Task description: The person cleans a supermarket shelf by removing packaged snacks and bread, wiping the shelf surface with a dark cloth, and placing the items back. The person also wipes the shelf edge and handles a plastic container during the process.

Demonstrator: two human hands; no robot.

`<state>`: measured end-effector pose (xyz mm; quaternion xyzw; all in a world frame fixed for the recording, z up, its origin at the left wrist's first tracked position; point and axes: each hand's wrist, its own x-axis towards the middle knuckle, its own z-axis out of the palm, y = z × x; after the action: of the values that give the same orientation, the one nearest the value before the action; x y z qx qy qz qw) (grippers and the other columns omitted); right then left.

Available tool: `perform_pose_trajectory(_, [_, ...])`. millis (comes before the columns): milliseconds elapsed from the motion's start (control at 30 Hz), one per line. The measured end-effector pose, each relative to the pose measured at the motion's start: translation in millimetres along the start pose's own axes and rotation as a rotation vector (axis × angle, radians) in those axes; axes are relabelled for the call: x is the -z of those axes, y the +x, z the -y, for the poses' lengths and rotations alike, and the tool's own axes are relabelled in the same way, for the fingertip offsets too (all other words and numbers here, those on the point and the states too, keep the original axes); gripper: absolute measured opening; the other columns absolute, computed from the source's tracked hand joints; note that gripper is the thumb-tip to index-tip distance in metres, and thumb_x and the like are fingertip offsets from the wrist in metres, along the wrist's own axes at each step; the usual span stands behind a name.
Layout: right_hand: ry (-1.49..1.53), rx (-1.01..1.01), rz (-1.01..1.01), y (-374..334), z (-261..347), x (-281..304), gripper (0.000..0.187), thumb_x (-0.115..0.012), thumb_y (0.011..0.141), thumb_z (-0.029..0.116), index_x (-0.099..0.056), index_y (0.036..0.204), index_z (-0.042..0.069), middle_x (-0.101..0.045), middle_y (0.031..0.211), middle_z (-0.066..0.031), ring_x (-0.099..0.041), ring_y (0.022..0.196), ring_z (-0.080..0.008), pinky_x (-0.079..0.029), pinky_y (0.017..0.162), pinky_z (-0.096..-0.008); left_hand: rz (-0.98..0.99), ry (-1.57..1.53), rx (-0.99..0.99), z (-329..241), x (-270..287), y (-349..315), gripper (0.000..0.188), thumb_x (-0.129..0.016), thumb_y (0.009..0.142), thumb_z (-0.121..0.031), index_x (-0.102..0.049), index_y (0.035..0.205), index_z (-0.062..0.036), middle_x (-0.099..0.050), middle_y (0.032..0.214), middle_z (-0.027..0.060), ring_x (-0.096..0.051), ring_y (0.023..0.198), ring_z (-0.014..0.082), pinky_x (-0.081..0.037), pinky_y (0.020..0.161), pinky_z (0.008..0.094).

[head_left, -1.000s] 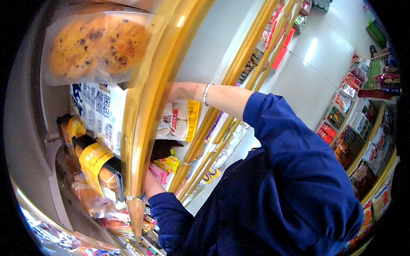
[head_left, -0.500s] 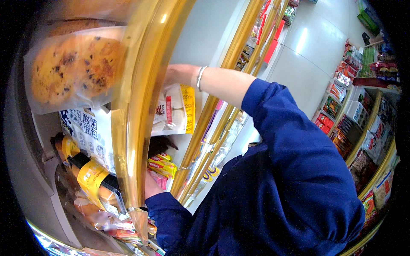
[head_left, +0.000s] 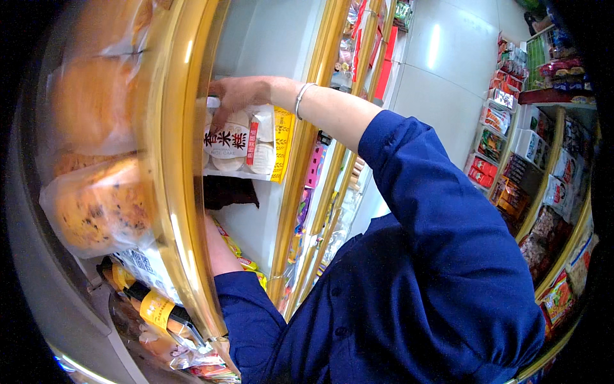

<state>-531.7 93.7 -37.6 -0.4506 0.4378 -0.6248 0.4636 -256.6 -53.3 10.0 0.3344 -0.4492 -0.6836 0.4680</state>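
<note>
The clear bag of round white cakes with a yellow strip down one side stood up on a shelf, right under the right hand. The right hand was bent over the top corner of the bag, with the fingers closed on it, so it looked like it was gripping the bag. A thin silver bracelet sat on that wrist, and a dark blue sleeve covered the arm behind it.

The left hand was hidden behind the wide shiny gold shelf rim, so I could not tell if it was open or closed. Only the bare left forearm showed, well below the right hand.

Just under the bag of cakes lay a dark flat thing; it was too dim to tell what it was. Some yellow packs touched or almost touched the left forearm. On the other side of the gold rim from the right hand sat a clear bag of big brown buns with dark bits. Below them were dark bottles with yellow labels.

I think this was the gripping step, with the bag not yet off the shelf. Moving it would call for a firm hold on that thin top corner, and care to keep it away from the gold rim just beside it.

Far off behind the right arm were a pale shiny floor and more shelves full of bright packs.
</note>
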Motion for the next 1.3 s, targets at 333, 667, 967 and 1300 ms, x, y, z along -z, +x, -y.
perform_pose_trajectory(333, [-0.263,0.33,-0.251,17,-31,-9,0.119,-0.086,0.048,0.028,-0.016,0.141,0.004,-0.026,0.141,-0.0198,-0.03,0.128,-0.0325,-0.029,0.106,-0.0361,-0.005,0.006,0.006,13,-25,-7,0.051,-0.051,0.083,-0.041,-0.05,0.117,-0.0038,-0.057,0.11,0.0135,-0.054,0.078,0.0241,-0.048,0.07,0.0363])
perform_pose_trajectory(667, [0.044,0.306,-0.17,28,-26,9,0.102,-0.083,0.055,0.022,-0.026,0.137,0.0,-0.041,0.132,-0.0196,-0.043,0.119,-0.0276,-0.035,0.101,-0.0334,-0.008,-0.018,0.007,14,-29,-17,0.051,-0.052,0.083,-0.041,-0.05,0.117,-0.0036,-0.057,0.11,0.0136,-0.054,0.077,0.0234,-0.047,0.069,0.0353])
perform_pose_trajectory(967, [-0.102,0.263,-0.176,10,-2,25,0.085,-0.082,0.058,0.025,-0.041,0.131,0.008,-0.059,0.114,-0.0143,-0.056,0.104,-0.0239,-0.044,0.089,-0.0351,-0.005,-0.037,0.009,22,-38,4,0.051,-0.053,0.082,-0.041,-0.05,0.117,-0.0034,-0.057,0.11,0.0137,-0.053,0.076,0.0229,-0.047,0.068,0.0344])
perform_pose_trajectory(1300, [-0.337,0.206,-0.099,5,1,34,0.076,-0.074,0.065,0.045,-0.046,0.126,0.009,-0.057,0.114,-0.0186,-0.056,0.104,-0.03,-0.045,0.088,-0.0368,0.003,-0.084,-0.018,11,-33,-9,0.052,-0.054,0.082,-0.04,-0.049,0.117,-0.0032,-0.057,0.111,0.0139,-0.053,0.075,0.0222,-0.047,0.067,0.0334])
